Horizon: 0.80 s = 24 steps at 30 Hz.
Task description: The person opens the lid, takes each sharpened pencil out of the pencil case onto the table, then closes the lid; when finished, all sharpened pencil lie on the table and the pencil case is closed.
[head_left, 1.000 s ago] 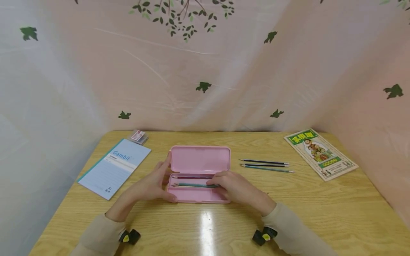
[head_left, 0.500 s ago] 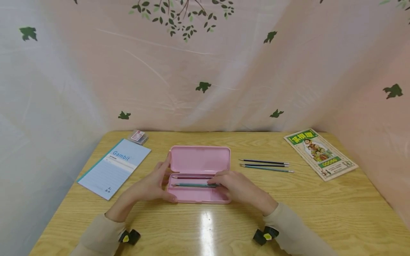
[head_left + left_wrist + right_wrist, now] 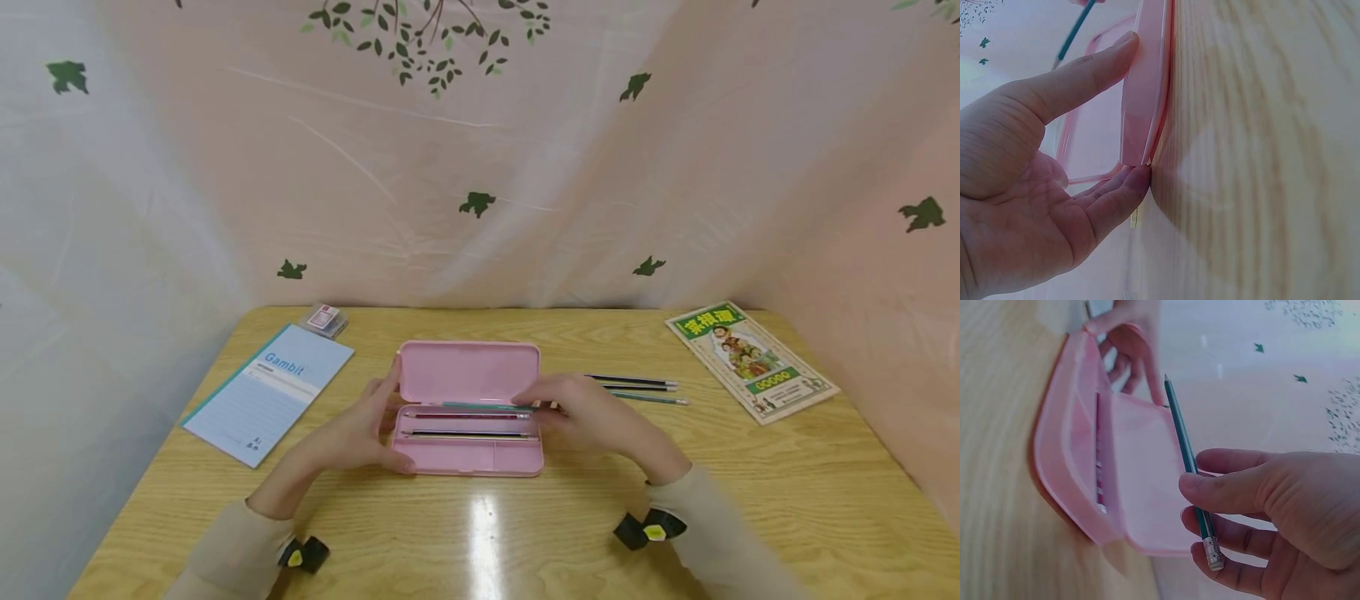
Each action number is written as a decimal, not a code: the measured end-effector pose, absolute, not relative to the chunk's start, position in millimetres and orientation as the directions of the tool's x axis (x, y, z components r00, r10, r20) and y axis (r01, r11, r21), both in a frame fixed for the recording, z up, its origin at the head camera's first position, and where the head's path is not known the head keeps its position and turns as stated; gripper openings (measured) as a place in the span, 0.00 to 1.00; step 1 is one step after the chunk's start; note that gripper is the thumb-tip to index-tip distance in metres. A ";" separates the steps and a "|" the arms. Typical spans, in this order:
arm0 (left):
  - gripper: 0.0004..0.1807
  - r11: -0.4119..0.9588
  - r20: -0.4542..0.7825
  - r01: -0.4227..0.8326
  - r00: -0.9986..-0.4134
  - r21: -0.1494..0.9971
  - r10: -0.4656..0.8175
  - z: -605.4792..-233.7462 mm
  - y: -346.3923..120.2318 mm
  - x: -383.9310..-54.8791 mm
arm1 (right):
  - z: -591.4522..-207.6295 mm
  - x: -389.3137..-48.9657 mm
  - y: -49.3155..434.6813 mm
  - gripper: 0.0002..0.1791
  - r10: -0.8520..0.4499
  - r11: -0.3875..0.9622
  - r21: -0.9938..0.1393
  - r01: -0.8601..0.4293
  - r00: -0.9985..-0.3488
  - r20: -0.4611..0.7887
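The pink pencil case (image 3: 450,458) lies open on the table with its lid (image 3: 468,372) tipped back. My left hand (image 3: 360,429) holds the case's left end. In the left wrist view the thumb lies on the case's side wall (image 3: 1145,94) and fingertips touch its lower corner. Between thumb and fingers, my right hand (image 3: 600,417) pinches a green pencil (image 3: 1180,428) near its eraser end, raised above the case's back edge. Inside the case are a dark red pencil (image 3: 465,416) and, nearer the front, a dark pencil with a pale stripe (image 3: 468,434).
Several pencils (image 3: 641,386) lie right of the case, their left ends hidden by my right hand. A blue notebook (image 3: 270,392) and a small clear box (image 3: 324,321) are at left. A green and cream booklet (image 3: 750,362) lies at right. A printed curtain (image 3: 480,150) hangs behind.
The right hand has lifted the green pencil out of the case's back compartment and moved it up and to the right. The left hand stays on the case.
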State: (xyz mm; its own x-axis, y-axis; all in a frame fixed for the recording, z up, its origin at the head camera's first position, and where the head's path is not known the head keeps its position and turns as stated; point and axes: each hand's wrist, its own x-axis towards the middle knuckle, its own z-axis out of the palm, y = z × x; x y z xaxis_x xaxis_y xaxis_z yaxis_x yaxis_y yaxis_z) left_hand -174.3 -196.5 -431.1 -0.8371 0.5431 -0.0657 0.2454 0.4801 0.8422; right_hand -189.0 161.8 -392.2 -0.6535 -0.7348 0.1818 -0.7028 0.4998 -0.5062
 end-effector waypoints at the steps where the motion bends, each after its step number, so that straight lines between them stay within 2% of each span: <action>1: 0.78 0.482 -0.069 0.243 -0.838 0.842 0.542 -431.0 -196.5 -174.4 | -389.9 -190.1 165.7 0.15 -0.728 0.502 -0.512 -0.697 -0.660 0.185; 14: 0.79 0.484 -0.084 0.225 -0.839 0.846 0.537 -431.3 -196.9 -175.4 | -374.6 -199.3 206.7 0.14 -0.637 0.569 -0.542 -0.619 -0.748 0.185; 24: 0.79 0.508 -0.091 0.229 -0.843 0.830 0.530 -430.2 -197.9 -175.1 | -375.5 -207.0 236.5 0.13 -0.617 0.574 -0.550 -0.607 -0.762 0.197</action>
